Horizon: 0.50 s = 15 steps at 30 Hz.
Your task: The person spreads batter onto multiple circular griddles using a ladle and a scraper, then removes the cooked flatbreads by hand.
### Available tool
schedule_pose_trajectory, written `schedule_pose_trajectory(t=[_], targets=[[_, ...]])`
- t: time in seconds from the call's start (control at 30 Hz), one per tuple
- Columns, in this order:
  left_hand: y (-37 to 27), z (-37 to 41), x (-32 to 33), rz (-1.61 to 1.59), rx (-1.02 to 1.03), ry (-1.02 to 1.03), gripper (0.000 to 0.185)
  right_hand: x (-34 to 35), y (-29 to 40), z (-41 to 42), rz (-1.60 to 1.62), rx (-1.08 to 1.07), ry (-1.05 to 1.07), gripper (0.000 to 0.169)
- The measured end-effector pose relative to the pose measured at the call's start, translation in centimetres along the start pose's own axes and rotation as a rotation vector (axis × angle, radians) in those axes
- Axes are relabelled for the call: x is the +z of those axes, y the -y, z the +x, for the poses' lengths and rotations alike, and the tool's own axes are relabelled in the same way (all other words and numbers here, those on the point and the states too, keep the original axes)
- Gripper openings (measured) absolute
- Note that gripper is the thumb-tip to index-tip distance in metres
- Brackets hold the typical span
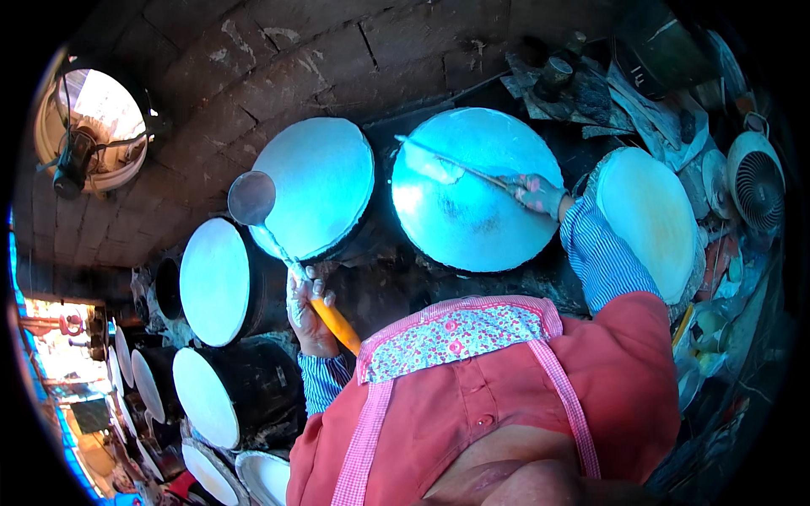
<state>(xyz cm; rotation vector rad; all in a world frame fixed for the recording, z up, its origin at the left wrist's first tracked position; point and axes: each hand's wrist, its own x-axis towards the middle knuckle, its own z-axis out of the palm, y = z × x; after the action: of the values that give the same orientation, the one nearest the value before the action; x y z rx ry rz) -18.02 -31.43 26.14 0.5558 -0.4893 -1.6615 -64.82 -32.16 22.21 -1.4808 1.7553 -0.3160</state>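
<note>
My left hand (311, 307) is closed round the yellow handle (335, 324) of a metal ladle (252, 198). The ladle's round bowl overlaps the edge of a round white-topped surface (316, 183) on a dark drum-like container. My right hand (538, 195), in a stained glove, grips a thin stick (452, 163). The stick lies slanted across a second round, glossy surface (474, 221), its far end at the upper left edge. A whitish, thin wet-looking patch (430, 163) lies beside the stick. What the surfaces are made of I cannot tell.
Another round pale top (645, 221) stands at the right, near a fan (756, 180). White-topped dark containers (215, 281) line the left side. A block wall (329, 50) runs behind. Crumpled sheets (658, 120) and a metal can (557, 71) lie at the upper right.
</note>
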Motion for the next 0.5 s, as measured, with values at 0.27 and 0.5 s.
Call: schedule_pose_trajectory(t=[0.27, 0.5], targets=[[0.5, -3.4, 0.6, 0.023, 0.089, -0.085, 0.024, -3.5, -0.4, -3.0, -0.025, -0.013, 0.127, 0.045], [0.6, -5.2, 1.8, 0.115, 0.169, -0.159, 0.024, -2.9, -0.2, -0.3, -0.107, 0.007, 0.264, 0.046]])
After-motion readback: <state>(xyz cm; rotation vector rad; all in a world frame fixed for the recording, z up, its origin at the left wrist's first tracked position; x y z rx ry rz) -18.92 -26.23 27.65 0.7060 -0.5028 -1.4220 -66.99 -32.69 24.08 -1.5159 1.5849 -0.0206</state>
